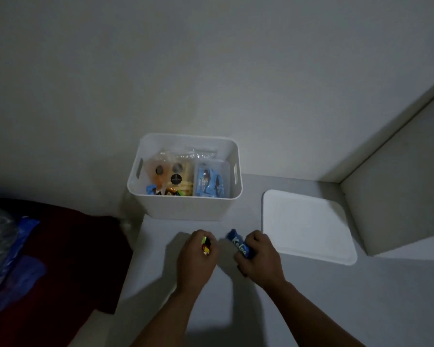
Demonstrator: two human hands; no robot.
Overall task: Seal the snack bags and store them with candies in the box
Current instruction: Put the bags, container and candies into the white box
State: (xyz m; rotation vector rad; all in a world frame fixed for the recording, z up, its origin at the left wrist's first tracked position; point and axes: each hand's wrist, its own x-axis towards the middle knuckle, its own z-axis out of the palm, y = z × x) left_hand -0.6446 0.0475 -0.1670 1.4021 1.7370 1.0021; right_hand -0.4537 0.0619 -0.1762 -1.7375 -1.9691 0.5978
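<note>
A white box (pixel 186 205) with handle slots stands on the pale surface against the wall. Inside it lie clear snack bags (pixel 172 169) and several blue-wrapped candies (pixel 208 182). Just in front of the box, my left hand (pixel 194 261) is closed around a small candy (pixel 206 245) with a yellow, red and black wrapper. My right hand (pixel 259 256) grips a blue candy bar (pixel 238 245) with white lettering, one end sticking out toward the box. Both hands hover low over the surface, close together.
The box's white lid (pixel 306 226) lies flat to the right of my hands. A dark red cloth (pixel 60 259) with a blue plastic bag (pixel 15 261) on it lies at the left. A grey wall ledge (pixel 398 196) rises at the right.
</note>
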